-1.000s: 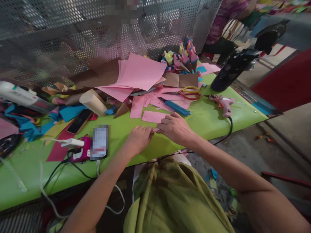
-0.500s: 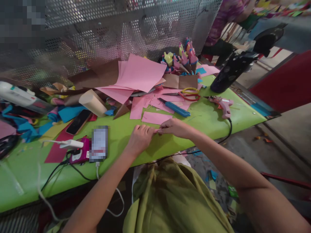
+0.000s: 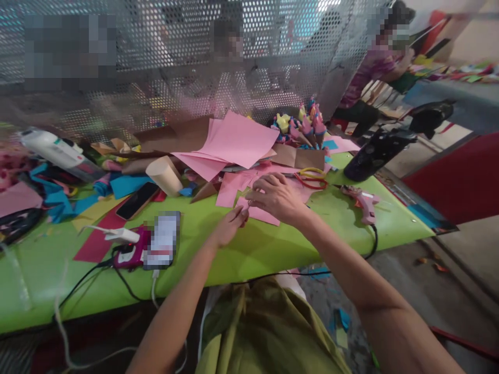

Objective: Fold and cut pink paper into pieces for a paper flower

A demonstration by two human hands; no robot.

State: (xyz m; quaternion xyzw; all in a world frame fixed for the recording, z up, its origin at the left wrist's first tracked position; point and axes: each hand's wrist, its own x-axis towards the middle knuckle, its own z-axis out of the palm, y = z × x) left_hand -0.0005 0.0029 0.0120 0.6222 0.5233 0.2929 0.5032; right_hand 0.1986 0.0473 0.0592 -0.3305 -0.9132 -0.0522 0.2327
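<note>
My left hand (image 3: 230, 227) and my right hand (image 3: 277, 198) meet over the green table (image 3: 273, 249). Their fingertips are pinched together on a small pink paper piece (image 3: 245, 207) that is mostly hidden by the fingers. My right hand arches over a flat pink paper rectangle (image 3: 265, 215) lying on the table. My left hand comes in from below with its fingers curled. Just beyond my right hand lie yellow and red handled scissors (image 3: 312, 177).
A stack of pink sheets (image 3: 237, 140), brown card and paper cones lie at the back against a perforated metal screen (image 3: 156, 78). A pink glue gun (image 3: 363, 203) and black bottle (image 3: 374, 153) are to the right. Phones (image 3: 136, 200), a charger and cables are to the left. Another person (image 3: 374, 67) sits far right.
Both hands moved away from me, up the table onto the pink rectangle, still pinched together. The camera view tilted upward, showing more of the screen.
</note>
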